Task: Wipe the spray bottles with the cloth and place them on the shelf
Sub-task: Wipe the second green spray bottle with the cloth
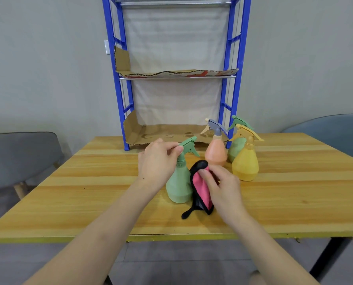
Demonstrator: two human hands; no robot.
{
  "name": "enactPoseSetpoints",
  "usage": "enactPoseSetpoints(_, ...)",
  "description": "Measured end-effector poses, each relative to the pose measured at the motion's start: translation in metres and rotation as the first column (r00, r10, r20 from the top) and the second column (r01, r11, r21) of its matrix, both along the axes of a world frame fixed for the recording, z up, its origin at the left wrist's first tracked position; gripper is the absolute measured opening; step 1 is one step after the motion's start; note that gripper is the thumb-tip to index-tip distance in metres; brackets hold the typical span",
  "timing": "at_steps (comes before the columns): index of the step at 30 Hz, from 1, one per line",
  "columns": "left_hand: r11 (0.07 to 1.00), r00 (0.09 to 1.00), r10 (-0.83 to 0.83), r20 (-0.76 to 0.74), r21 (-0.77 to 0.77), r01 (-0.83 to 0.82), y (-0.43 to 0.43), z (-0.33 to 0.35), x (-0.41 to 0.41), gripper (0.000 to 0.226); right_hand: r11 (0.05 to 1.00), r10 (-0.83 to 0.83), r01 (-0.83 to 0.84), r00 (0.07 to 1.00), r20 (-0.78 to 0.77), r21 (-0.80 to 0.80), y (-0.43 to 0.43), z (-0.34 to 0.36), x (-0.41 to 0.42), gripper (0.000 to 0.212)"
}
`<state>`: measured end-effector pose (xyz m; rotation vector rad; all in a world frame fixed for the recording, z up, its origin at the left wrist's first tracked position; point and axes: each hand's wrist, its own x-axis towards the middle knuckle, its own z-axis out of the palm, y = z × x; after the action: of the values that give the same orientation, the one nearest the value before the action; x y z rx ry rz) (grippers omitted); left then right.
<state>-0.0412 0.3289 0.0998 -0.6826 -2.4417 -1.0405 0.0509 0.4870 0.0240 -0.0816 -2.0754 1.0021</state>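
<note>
Wooden table [89, 192]: green spray bottle [177, 186] pinched at the head, cloth [201, 192] against its flank

Left hand [157, 161]: forearm comes in from lower left, wrist raised. Thumb and fingertips closed in a pinch on the back of the bottle's trigger head. Bottle stands upright on the table, near the middle, nozzle pointing right.

Right hand [222, 186]: forearm comes in from lower right. Fingers curled around the cloth, thumb pressed onto its pink face, holding it against the right side of the bottle's body. Cloth is pink with black edging (a black tail trails down onto the table in front of the bottle).

Around: three more bottles stand close together behind and to the right. Orange bottle [215, 151] with a grey head is nearest the cloth. Yellow bottle [245, 163] is furthest right. A second green bottle [236, 148] sits behind the yellow one. All three stand on the table, just in front of the shelf's right leg.

Shelf [118, 79]: blue uprights, metal rails, standing at the back of the table against the wall. Its two visible tiers are lined with cardboard [171, 132], and no bottle stands on either.

Grey chair [21, 153] at left, bluish chair [336, 128] at right.

Hard to see: second green bottle mostly covered by the yellow one. Right fingertips hidden behind the cloth. Shelf top cut off by the frame
</note>
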Motion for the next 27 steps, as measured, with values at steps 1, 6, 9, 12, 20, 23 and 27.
enactPoseSetpoints(1,0.999,1.0,-0.013,0.022,0.034,0.012,0.0,0.0,0.001,0.019,0.999,0.029,-0.029,1.0,0.003,-0.028,-0.004,0.003,-0.002,0.01)
enactPoseSetpoints(6,0.929,0.953,-0.244,0.178,0.324,0.178,-0.008,-0.005,0.003,0.027,0.979,0.133,-0.119,0.988,0.076,-0.163,-0.017,-0.001,-0.014,0.022)
enactPoseSetpoints(9,0.858,0.923,-0.265,0.28,0.506,0.092,-0.019,-0.024,0.006,0.035,0.983,0.105,-0.078,0.981,0.163,-0.166,-0.015,-0.017,-0.017,0.031)
enactPoseSetpoints(12,0.835,0.918,-0.249,0.307,0.549,0.042,-0.028,-0.052,0.004,0.034,0.986,0.083,-0.055,0.981,0.177,-0.161,-0.016,-0.022,-0.016,0.036)
enactPoseSetpoints(20,0.942,0.96,-0.188,0.208,0.314,0.116,-0.016,-0.057,-0.001,0.027,0.969,0.169,-0.135,0.974,0.153,-0.209,-0.03,-0.005,-0.027,0.039)
enactPoseSetpoints(23,0.951,0.967,-0.167,0.191,0.292,0.106,-0.016,-0.056,-0.001,0.027,0.967,0.22,-0.183,0.951,0.217,-0.176,-0.019,-0.014,-0.023,0.046)
enactPoseSetpoints(27,0.97,0.981,-0.122,0.151,0.229,0.086,-0.013,-0.054,0.001,0.028,0.968,0.251,-0.227,0.907,0.337,-0.11,-0.003,-0.021,-0.021,0.055)
